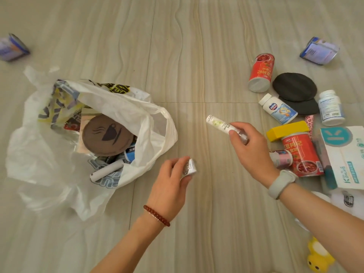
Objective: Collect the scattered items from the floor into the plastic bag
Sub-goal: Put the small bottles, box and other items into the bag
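Note:
The white plastic bag (153, 123) lies open on the floor at the left, holding a brown round coaster, a white tube and several packets. My left hand (171, 186) hovers just right of the bag's mouth and grips a small silver foil item (189, 168). My right hand (249, 148) is further right and holds a white tube (217, 123) by one end, its other end pointing up-left. To the right lie scattered items: two red cans (261, 72) (302, 154), two white pill bottles (278, 109) (331, 108), a yellow block (287, 130).
Black round pads (294, 86) and a white tissue pack (346, 156) lie among the right-hand pile. A blue-purple can (319, 51) sits far right, another (12, 47) far left. A yellow toy (319, 257) is at the lower right. Bare tile floor spans the middle.

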